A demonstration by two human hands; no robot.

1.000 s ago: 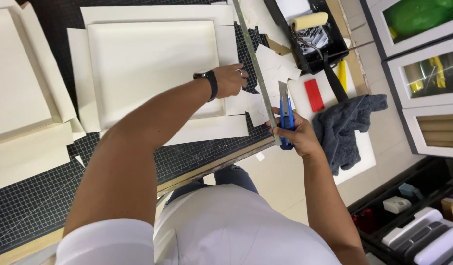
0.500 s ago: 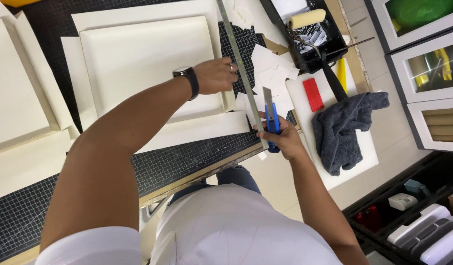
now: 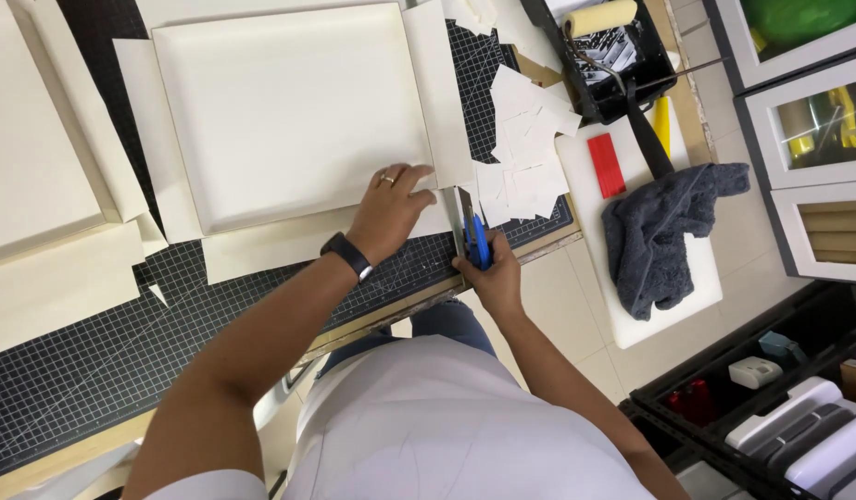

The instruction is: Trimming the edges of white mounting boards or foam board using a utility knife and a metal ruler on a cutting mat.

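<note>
The blue-handled scissors point(image 3: 474, 236) were at the near edge of the black cutting mat point(image 3: 94, 370), just at the lower right corner of the large cream-coloured board point(image 3: 289, 111). Their blades pointed away from the person, along the right flap of the board. The right hand point(image 3: 491, 273) was closed around the blue handles and gripped them from below.

The left hand point(image 3: 391, 206) lay flat on the lower right part of the board, with the fingers spread and pressed down, holding nothing. It wore a ring on one finger, and a dark watch point(image 3: 346, 256) sat on the wrist. The board had a raised inner panel and paper flaps on all sides; the lower flap reached toward the person over the mat.

To the right of the scissors, a pile of small white paper pieces point(image 3: 525, 148) lay on the mat, some of them touching each other. Farther right, a white slab point(image 3: 669, 296) carried a red block point(image 3: 606, 165) and a crumpled grey cloth point(image 3: 655, 231). Behind these stood a black paint tray point(image 3: 664, 65) with a pale yellow roller point(image 3: 599, 17) in it. At the left of the mat, another cream board point(image 3: 30, 157) lay well apart from the hands.
</note>
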